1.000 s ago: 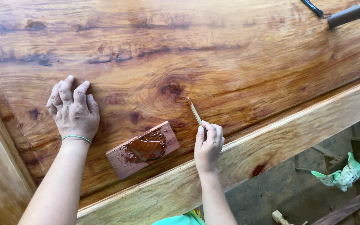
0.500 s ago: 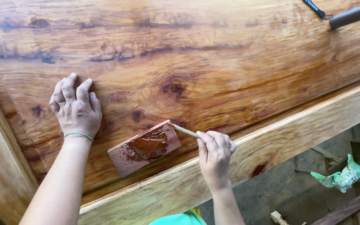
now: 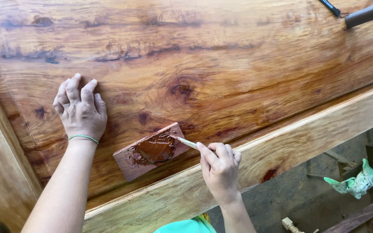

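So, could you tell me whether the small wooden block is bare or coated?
Coated: the small wooden block carries a glossy brown paste smeared over its top face, where the stick touches.

The dark tool handle (image 3: 370, 14) is running off the top-right edge; the stick's (image 3: 187, 143) rear end is hiding inside the right hand (image 3: 219, 169).

Glossy wooden slab (image 3: 221, 64), wet brown paste (image 3: 154, 149)

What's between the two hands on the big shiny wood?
In the head view, a small wooden block smeared with brown paste lies between the left hand and the right hand, whose thin stick touches it.
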